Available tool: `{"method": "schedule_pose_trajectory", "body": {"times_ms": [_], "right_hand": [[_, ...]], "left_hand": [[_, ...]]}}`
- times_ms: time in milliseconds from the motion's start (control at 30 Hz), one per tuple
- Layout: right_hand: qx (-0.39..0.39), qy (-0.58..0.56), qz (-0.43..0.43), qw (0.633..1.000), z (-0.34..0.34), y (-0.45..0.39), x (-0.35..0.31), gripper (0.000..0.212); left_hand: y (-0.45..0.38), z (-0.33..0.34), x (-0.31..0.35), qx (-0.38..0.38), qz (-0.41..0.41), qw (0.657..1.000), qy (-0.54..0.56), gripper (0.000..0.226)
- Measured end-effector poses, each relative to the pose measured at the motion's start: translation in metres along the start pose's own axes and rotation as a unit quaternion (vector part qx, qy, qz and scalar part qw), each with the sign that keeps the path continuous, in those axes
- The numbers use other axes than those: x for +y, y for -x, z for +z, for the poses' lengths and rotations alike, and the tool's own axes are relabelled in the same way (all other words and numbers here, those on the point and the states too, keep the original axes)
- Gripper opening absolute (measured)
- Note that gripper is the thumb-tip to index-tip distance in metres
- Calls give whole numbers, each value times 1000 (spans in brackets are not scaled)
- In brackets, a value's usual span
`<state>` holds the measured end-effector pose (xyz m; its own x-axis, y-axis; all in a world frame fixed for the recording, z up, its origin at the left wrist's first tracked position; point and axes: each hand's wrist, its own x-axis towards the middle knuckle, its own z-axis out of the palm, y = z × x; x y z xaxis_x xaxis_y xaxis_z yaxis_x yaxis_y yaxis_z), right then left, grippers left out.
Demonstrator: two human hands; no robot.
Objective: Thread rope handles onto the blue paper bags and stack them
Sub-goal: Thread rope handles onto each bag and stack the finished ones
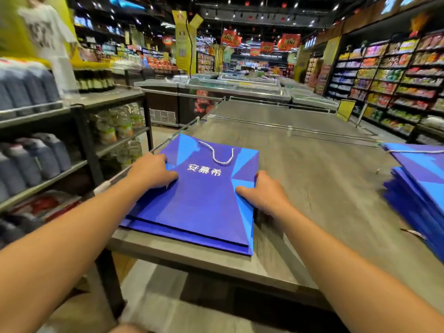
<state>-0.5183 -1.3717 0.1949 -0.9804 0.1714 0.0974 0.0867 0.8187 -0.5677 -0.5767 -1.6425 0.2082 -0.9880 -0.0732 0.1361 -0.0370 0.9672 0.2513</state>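
here blue bag (pixel 201 200) flat between hands: left (pixel 150 170), right (pixel 263 194).

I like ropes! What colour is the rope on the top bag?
White. The rope shows clearly against the blue bag in the head view.

venue: supermarket aisle, dark ceiling (pixel 264 18), spotlights
table: grey wood-grain top (pixel 324 179), dark metal legs
left: metal shelving (pixel 79 131), jugs and bottles
centre: chest freezers (pixel 235 88)
right: stocked snack shelves (pixel 389 78)
overhead: red hanging signs (pixel 289 42)
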Motion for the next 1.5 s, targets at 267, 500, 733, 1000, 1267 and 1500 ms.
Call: {"method": "schedule_pose_trajectory", "body": {"times_ms": [267, 500, 733, 1000, 1267, 1500], "right_hand": [[4, 121, -11, 993, 7, 14, 3, 54], [20, 127, -13, 992, 12, 26, 1, 56], [37, 81, 29, 996, 29, 27, -14, 54], [45, 76, 56, 994, 42, 7, -30, 50], [19, 82, 28, 996, 35, 9, -24, 56], [-3, 74, 12, 997, 24, 25, -19, 58]], "left_hand": [[13, 28, -11, -6, 41, 998, -38, 62], [14, 31, -9, -6, 46, 998, -48, 59], [8, 26, -8, -19, 52, 994, -91, 55], [-15, 19, -8, -30, 47, 994, -92, 57], [-7, 16, -16, -39, 4, 997, -61, 61], [12, 4, -17, -36, 13, 999, -28, 61]]}}
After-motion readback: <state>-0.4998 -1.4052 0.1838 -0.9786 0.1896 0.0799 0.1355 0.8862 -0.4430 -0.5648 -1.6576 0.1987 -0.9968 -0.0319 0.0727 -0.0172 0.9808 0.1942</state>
